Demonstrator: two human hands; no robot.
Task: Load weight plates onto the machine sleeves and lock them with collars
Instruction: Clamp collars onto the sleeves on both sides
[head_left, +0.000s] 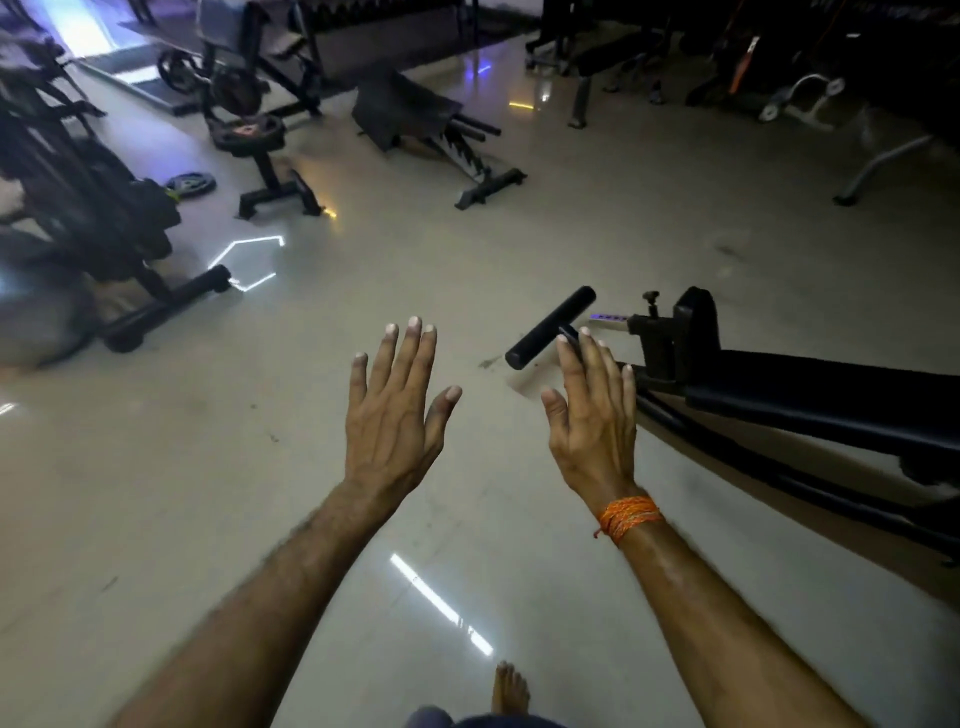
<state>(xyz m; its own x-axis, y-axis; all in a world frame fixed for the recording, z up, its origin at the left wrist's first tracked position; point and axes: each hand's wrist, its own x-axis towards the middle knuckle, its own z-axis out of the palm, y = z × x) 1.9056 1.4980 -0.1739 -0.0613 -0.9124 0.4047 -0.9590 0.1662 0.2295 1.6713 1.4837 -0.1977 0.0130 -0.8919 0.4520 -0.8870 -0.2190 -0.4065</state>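
We hold our left hand (393, 415) and right hand (592, 421) out flat, fingers straight, holding nothing, above the shiny floor (519, 234).

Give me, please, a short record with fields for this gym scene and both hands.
Setting: gym with glossy floor
Left hand: open, fingers spread, holding nothing
Right hand: open, holding nothing; orange thread on the wrist
Weight plate: flat on the floor, far left, beyond both hands
Bench: black, padded, at right, with a roller bar at its end
Progress: no plate picked up yet
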